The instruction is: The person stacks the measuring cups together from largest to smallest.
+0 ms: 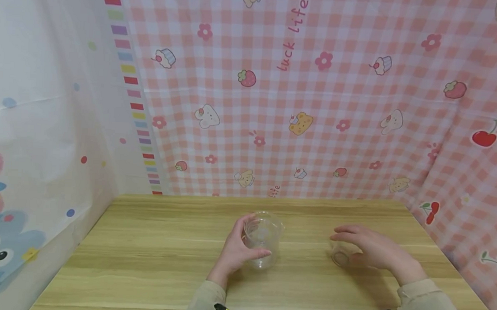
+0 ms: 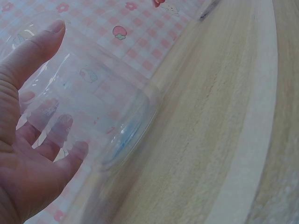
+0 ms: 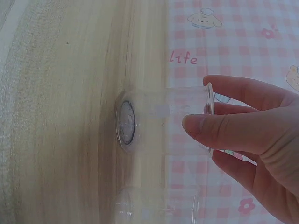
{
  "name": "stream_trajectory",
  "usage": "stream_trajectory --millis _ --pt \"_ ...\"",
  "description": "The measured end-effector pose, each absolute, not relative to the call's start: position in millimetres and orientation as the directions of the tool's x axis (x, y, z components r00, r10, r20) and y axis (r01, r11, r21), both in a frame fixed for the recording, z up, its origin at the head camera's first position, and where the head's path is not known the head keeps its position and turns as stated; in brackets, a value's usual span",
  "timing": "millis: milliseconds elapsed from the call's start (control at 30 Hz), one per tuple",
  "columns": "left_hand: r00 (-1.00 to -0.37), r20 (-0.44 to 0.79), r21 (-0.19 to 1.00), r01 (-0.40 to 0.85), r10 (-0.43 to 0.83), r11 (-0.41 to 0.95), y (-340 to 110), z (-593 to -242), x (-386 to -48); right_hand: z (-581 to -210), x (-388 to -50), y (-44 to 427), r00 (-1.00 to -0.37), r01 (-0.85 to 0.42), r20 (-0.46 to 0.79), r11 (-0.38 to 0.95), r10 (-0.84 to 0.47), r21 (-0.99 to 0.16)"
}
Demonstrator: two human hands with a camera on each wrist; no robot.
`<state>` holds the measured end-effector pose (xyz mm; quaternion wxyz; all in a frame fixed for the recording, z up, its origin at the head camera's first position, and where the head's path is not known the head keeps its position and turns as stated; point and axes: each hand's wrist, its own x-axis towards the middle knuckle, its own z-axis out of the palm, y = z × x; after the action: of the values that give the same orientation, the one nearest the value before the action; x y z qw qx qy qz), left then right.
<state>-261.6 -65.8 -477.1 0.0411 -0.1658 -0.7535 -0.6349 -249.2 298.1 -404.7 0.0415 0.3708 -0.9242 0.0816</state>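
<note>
My left hand (image 1: 238, 248) holds a large clear plastic cup (image 1: 265, 240) from its left side, thumb in front and fingers behind. In the left wrist view the fingers (image 2: 60, 135) show through the wall of this cup. To the right, my right hand (image 1: 374, 249) grips a smaller clear cup (image 1: 340, 256) near its rim. The right wrist view has that small cup (image 3: 163, 121) upright, its base at the tabletop, with the thumb on the near side. Beside it, partly cut off by the frame, is another clear cup (image 3: 156, 205), which the right hand seems to hide in the head view.
The wood-grain table (image 1: 150, 253) reaches back to a pink checked cloth (image 1: 240, 145) hung as a wall. A white patterned cloth (image 1: 50, 163) hangs at the left, and a cherry-printed checked cloth (image 1: 479, 186) closes the right side.
</note>
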Motion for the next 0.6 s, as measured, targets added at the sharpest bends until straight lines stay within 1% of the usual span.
stream_trajectory --millis 233,433,600 --pt "-0.942 0.273 0.944 0.302 0.197 0.136 -65.7 -477.1 -261.9 -402.9 -250.1 297.6 -0.726 -0.687 0.123 0.716 -0.676 -0.121" --pt "-0.943 0.269 0.944 0.299 0.195 0.141 -65.6 -477.0 -262.2 -402.7 -252.4 297.5 -0.715 -0.699 0.125 0.707 -0.688 -0.108" --pt "-0.939 0.281 0.941 0.310 0.199 0.134 -66.1 -478.0 -262.9 -402.3 -254.3 296.4 -0.713 -0.701 0.119 0.703 -0.690 -0.120"
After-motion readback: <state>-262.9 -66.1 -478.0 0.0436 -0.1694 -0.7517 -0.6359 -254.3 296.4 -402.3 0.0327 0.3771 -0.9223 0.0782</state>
